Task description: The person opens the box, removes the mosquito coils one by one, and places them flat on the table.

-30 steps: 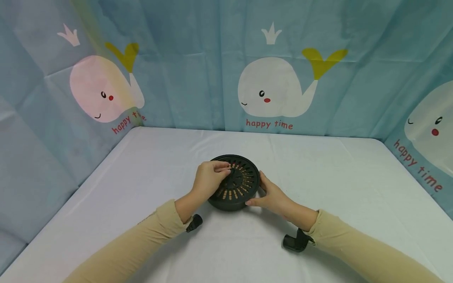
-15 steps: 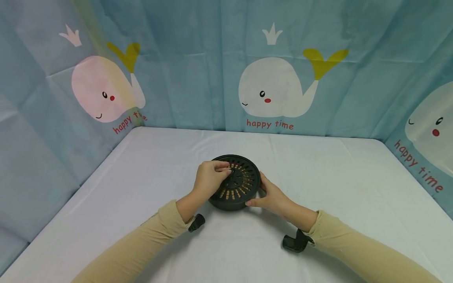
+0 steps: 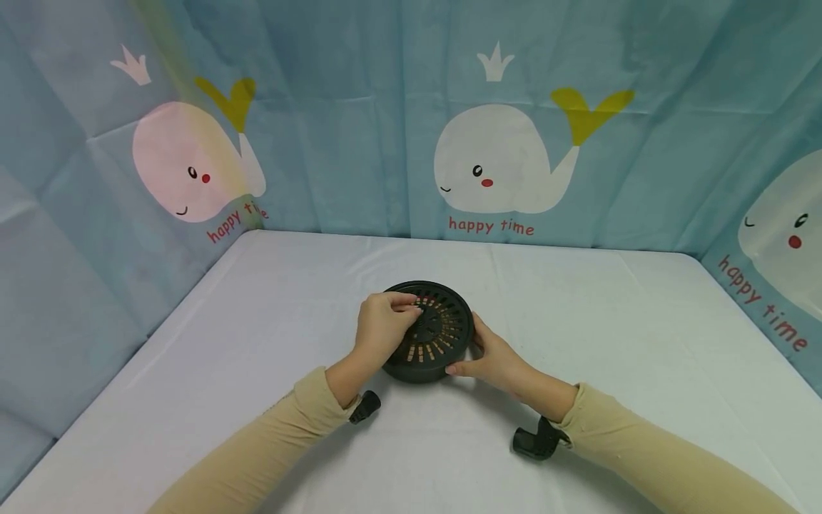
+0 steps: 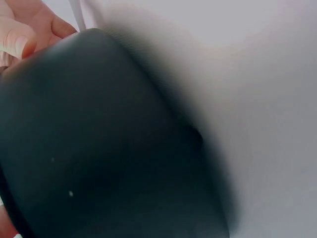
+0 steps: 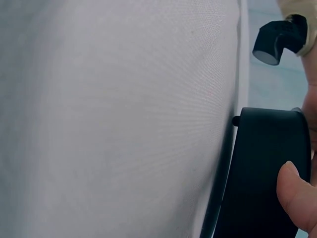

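Note:
A round black box (image 3: 414,373) stands on the white table, topped by a black lid (image 3: 448,334) with radial slots; something tan shows through several slots. My left hand (image 3: 377,325) pinches the middle of the lid with thumb and fingers, covering its left part. With thumb in front and fingers behind, my right hand (image 3: 491,358) grips the box's right side. The right wrist view shows my thumb (image 5: 296,196) on the smooth black side wall (image 5: 265,148). In the left wrist view the box (image 4: 99,129) fills much of the picture, blurred.
A white cloth (image 3: 642,343) covers the table. Pale blue curtains (image 3: 347,164) with printed whales hang behind and at both sides. Black wrist cameras (image 3: 536,441) stick out below both sleeves, close above the cloth.
My left hand and forearm have shifted slightly right while still pinching the lid. The lid's front slots look a little further right. My right hand stays on the box's side.

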Demonstrator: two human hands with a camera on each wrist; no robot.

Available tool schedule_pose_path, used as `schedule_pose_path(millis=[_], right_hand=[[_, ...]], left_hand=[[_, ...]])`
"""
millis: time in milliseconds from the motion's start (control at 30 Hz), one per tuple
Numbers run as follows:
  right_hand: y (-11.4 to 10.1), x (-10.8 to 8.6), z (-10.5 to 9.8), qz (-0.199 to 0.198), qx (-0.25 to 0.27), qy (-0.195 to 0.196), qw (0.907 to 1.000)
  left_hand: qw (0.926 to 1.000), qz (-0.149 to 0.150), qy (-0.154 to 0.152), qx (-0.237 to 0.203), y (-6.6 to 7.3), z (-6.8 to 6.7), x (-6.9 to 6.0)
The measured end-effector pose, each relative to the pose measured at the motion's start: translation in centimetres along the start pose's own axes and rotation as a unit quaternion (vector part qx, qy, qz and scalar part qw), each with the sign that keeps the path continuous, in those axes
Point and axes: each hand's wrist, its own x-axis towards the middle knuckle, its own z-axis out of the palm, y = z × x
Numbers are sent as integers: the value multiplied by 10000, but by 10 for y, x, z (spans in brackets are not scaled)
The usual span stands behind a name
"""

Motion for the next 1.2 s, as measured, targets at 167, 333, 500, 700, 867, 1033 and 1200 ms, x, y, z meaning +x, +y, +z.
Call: schedule_pose_path(millis=[167,333,500,700,867,1033,1200], right_hand=[[1,0,0,41,-20,-48,10000],[0,0,-1,208,-111,-43,9997],[-1,0,-1,347,-160,25,9993],[-2,0,-1,412,-163,51,9990],[-1,0,0,461,-174,34,9988],[-2,0,0,479,-165,6,9987],[-2,-1,0,417,-80,-41,9991]], left_hand=[[9994,131,216,-221,0,-1,-1],[9978,258,495,-361,1,-8,1],[9958,320,756,-393,8,-24,3],[9945,278,937,-383,9,-48,3],[9936,328,1069,-150,3,-68,0],[9923,243,1217,35,-5,-85,-4],[9908,121,1338,135,-8,-98,-7]])
